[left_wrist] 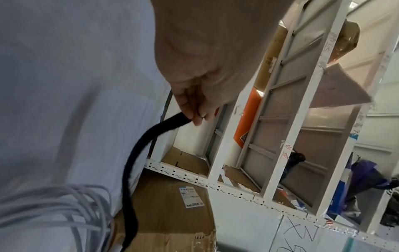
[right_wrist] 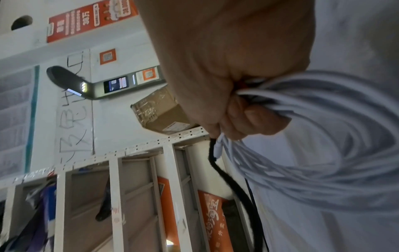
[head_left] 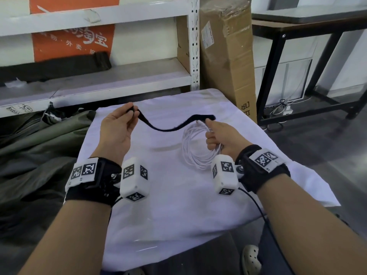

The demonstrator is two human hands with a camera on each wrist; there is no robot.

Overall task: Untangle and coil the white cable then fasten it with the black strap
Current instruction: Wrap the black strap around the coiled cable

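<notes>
The white cable (head_left: 195, 149) is wound into a coil of several loops, held above the white-clothed table (head_left: 178, 205). My right hand (head_left: 217, 135) grips the coil's right side, fingers curled round the bundled loops (right_wrist: 323, 109). The black strap (head_left: 168, 124) sags between both hands. Its right end (right_wrist: 212, 150) is pinned against the coil under my right thumb. My left hand (head_left: 121, 126) pinches the strap's left end (left_wrist: 172, 121) between thumb and fingertips, raised at the table's far left. The coil (left_wrist: 64, 213) shows at the lower left of the left wrist view.
A white metal shelf rack (head_left: 119, 76) stands behind the table, with a tall cardboard box (head_left: 226, 56) to its right. A black-framed desk (head_left: 297, 46) is at the far right. Dark green fabric (head_left: 39, 155) lies on the floor at left.
</notes>
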